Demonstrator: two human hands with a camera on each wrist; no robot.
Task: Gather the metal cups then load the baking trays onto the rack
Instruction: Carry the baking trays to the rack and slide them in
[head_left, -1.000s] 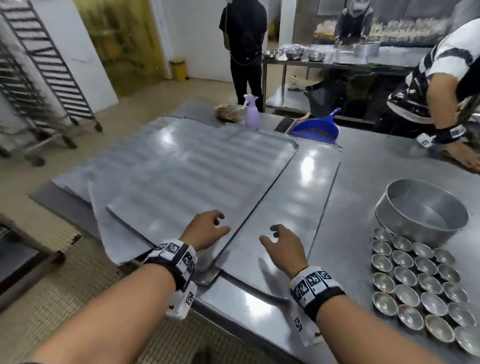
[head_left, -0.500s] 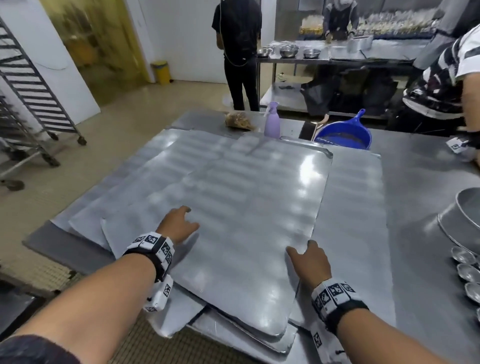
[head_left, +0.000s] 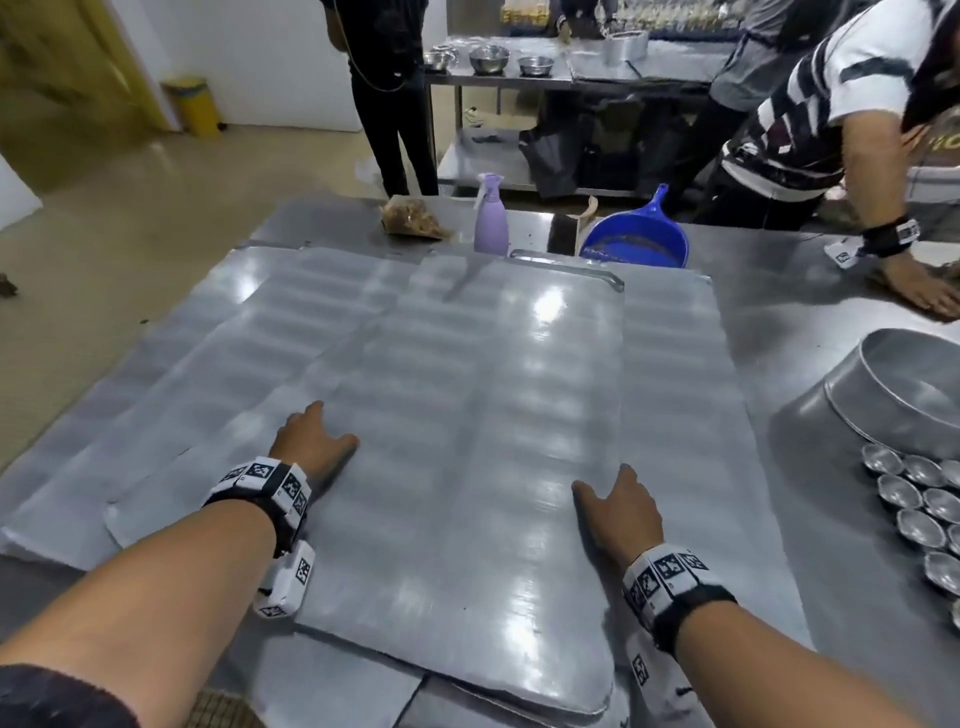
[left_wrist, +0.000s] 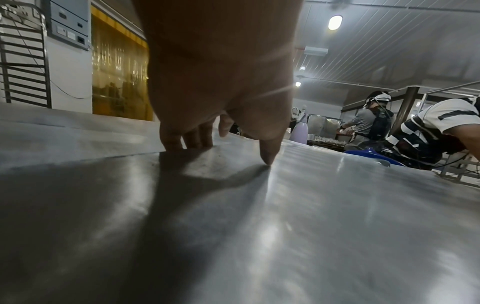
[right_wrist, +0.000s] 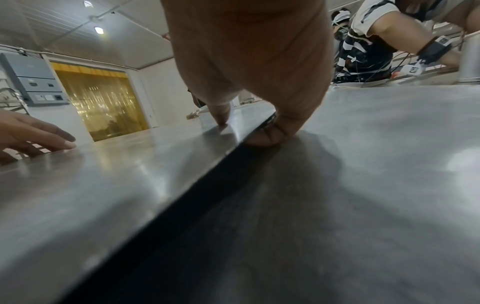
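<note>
Here, the right hand (head_left: 621, 512) pinches the top baking tray (head_left: 467, 441) edge (thumb above), left hand (head_left: 311, 447) spread flat on it.

Flat steel baking trays (head_left: 467, 415) overlap on the table; small metal cups (head_left: 919, 499) cluster at right

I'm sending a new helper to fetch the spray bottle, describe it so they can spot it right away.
Start at the steel table covered with flat baking trays and go to its far edge. The spray bottle stands upright there, between a crumpled brown bag and a blue scoop. It is the only pale lilac thing there.
</note>
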